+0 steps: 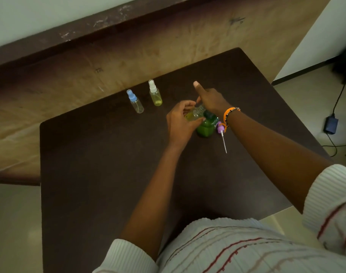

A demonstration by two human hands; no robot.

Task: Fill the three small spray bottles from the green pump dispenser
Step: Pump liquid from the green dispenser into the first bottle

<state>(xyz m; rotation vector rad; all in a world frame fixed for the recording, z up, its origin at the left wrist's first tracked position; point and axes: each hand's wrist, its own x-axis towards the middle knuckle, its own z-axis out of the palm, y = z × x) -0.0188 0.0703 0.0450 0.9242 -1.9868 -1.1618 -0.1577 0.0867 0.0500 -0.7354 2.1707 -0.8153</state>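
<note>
From the head camera, the left hand [178,123] curls round an uncapped spray bottle [194,114], tilted with its neck against the head of the green pump dispenser [205,126], which stands near the middle of the dark table [109,184]. The right hand [210,100] rests on top of the pump, its index finger sticking straight out toward 11 o'clock; whether the other fingers curl round the pump head or only press it, I cannot tell. The held bottle already shows yellowish liquid. Its purple spray cap with dip tube [221,134] lies on the table just beside the dispenser at 4 o'clock. Well away at 10 o'clock stand the blue-capped spray bottle [135,101], which looks nearly clear, and, just beside it, the white-capped spray bottle [155,93], holding yellow liquid low down. The risk, I judge, is a missed stream: the narrow neck may slip off the nozzle under a hard press, spilling liquid over the fingers and table. Pressing off-centre could also tip the dispenser, and the right forearm could brush the loose cap away.
</note>
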